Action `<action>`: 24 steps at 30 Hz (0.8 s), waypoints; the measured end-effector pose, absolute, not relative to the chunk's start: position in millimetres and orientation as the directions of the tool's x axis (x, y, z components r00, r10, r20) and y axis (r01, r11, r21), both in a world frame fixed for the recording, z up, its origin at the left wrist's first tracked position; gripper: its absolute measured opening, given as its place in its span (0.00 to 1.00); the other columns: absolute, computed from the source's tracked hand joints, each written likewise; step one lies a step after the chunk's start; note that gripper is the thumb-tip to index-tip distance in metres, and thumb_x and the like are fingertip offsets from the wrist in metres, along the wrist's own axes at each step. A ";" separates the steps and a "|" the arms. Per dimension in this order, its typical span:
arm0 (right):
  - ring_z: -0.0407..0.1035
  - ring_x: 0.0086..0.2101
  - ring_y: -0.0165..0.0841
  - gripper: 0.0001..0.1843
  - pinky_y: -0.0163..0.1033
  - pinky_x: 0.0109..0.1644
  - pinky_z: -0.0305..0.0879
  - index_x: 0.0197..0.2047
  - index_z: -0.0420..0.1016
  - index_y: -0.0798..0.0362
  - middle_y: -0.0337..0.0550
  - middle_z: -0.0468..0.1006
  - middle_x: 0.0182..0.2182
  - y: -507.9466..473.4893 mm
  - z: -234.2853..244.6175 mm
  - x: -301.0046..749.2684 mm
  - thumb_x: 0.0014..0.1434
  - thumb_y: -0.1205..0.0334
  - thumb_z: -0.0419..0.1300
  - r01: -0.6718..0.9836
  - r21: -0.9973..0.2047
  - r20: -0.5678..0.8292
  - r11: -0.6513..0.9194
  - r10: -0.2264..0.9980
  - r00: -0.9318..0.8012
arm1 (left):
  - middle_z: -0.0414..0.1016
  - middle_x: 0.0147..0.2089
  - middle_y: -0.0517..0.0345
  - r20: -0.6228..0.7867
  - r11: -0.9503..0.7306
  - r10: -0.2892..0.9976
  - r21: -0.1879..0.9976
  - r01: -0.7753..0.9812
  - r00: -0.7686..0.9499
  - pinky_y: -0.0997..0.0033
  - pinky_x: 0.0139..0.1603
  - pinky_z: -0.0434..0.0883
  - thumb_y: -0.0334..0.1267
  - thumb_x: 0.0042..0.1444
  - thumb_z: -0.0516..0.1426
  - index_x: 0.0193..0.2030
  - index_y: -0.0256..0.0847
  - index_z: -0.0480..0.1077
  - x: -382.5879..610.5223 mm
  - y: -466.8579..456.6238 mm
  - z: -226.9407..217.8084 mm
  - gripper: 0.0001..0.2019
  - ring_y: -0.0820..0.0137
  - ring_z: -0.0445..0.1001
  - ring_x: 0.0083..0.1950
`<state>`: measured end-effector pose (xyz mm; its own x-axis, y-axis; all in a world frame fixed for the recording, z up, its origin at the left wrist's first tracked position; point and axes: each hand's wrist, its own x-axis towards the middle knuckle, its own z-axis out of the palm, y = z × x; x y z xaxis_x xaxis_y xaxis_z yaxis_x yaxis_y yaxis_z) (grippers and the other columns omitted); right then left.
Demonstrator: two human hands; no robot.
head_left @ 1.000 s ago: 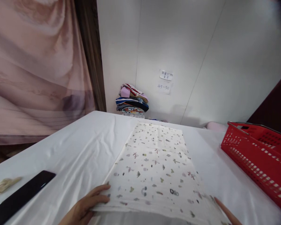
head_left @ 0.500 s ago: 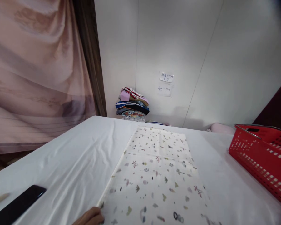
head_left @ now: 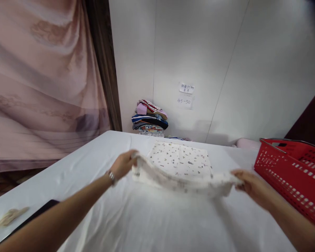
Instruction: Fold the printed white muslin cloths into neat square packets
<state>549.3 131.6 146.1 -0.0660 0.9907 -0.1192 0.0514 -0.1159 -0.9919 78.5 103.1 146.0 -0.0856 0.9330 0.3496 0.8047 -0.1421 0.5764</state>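
A white cloth with small printed motifs (head_left: 178, 159) lies over the far middle of the table. Its near end is raised off the surface and sags between my two hands, slightly blurred. At the left corner my left hand (head_left: 123, 163), with a metal watch or bracelet on the wrist, is closed on the cloth's edge. The opposite corner is pinched by my right hand (head_left: 249, 183), close to the red basket. The cloth's far part stays flat on the white table cover (head_left: 157, 224).
A red plastic basket (head_left: 291, 178) stands at the right. Behind the table's far edge is a stack of folded fabrics (head_left: 150, 117). A black flat object (head_left: 39, 213) and a beige tangled bundle (head_left: 9, 217) lie at the left. A pink curtain (head_left: 47, 77) hangs there.
The cloth's near end has been lifted and carried away from me toward its far end. My right hand has come into view, and my left hand has moved forward.
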 end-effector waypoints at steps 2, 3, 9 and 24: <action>0.67 0.27 0.31 0.04 0.34 0.27 0.65 0.24 0.74 0.51 0.41 0.73 0.25 169.5 195.5 545.6 0.39 0.65 0.61 -0.106 -0.994 0.039 0.042 0.999 0.030 | 0.74 0.26 0.62 0.447 -0.140 0.871 0.625 0.768 -0.204 0.81 0.23 0.66 0.36 0.52 0.50 0.40 0.37 0.68 82.2 143.9 198.3 0.11 0.77 0.69 0.23; 0.66 0.26 0.30 0.04 0.33 0.26 0.64 0.24 0.73 0.52 0.40 0.72 0.23 183.7 220.1 543.8 0.39 0.67 0.60 -0.166 -0.979 0.113 0.120 0.992 0.055 | 0.74 0.28 0.61 0.516 -0.168 0.821 0.628 0.760 -0.244 0.82 0.24 0.66 0.36 0.52 0.51 0.40 0.35 0.68 84.1 158.6 226.6 0.11 0.77 0.70 0.25; 0.66 0.26 0.29 0.07 0.33 0.24 0.61 0.25 0.71 0.53 0.39 0.69 0.22 185.7 320.3 535.2 0.41 0.71 0.54 -0.251 -0.795 0.540 0.552 0.833 0.121 | 0.72 0.42 0.55 0.800 -0.379 0.548 0.496 0.781 -0.242 0.85 0.33 0.65 0.43 0.58 0.46 0.48 0.24 0.60 89.6 151.9 352.1 0.21 0.79 0.72 0.38; 0.69 0.24 0.33 0.09 0.35 0.21 0.58 0.28 0.73 0.53 0.43 0.73 0.21 148.8 310.0 514.7 0.41 0.69 0.54 -0.203 -0.835 0.531 0.511 0.846 -0.054 | 0.70 0.33 0.60 0.830 -0.371 0.515 0.443 0.817 -0.216 0.76 0.35 0.71 0.40 0.58 0.50 0.44 0.24 0.65 69.6 84.4 354.1 0.16 0.82 0.69 0.29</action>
<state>514.7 148.8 310.0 -0.0538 0.8456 0.5310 -0.2027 0.5115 -0.8350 69.6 84.4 354.1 -0.2160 0.5149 0.8296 0.8166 -0.3706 0.4426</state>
